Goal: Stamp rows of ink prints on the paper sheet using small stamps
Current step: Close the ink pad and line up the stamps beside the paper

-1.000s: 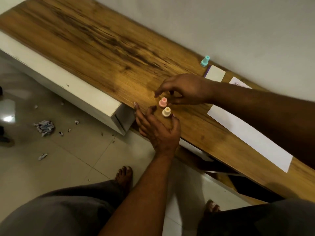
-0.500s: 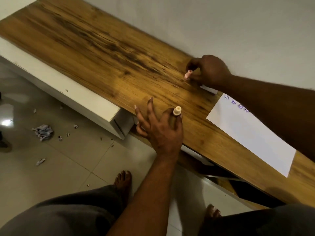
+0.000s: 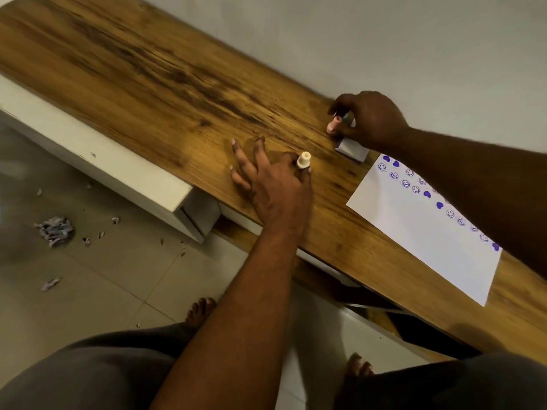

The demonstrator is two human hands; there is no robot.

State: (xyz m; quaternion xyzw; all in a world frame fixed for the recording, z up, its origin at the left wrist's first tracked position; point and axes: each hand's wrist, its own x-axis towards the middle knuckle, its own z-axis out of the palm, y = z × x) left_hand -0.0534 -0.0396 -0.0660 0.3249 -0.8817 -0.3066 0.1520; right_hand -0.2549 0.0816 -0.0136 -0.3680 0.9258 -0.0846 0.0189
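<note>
A white paper sheet (image 3: 414, 232) lies on the wooden table at the right, with rows of purple smiley and heart prints along its far edge. My right hand (image 3: 371, 119) is at the back near the wall, shut on a small pink stamp (image 3: 334, 127), just above a white ink pad (image 3: 352, 149). A teal stamp (image 3: 347, 116) peeks out under the same hand. My left hand (image 3: 272, 179) rests on the table near the front edge, pinching a cream stamp (image 3: 303, 160) between thumb and forefinger, other fingers spread.
The wooden table (image 3: 148, 78) stretches far to the left along a white wall. A white drawer unit (image 3: 118, 179) sits under its front edge. Crumpled paper scraps (image 3: 54, 230) lie on the tiled floor, and my bare feet and knees are below.
My right hand carried the pink stamp from beside the cream one to the back by the ink pad. My left hand took hold of the cream stamp. The view shifted, showing more prints.
</note>
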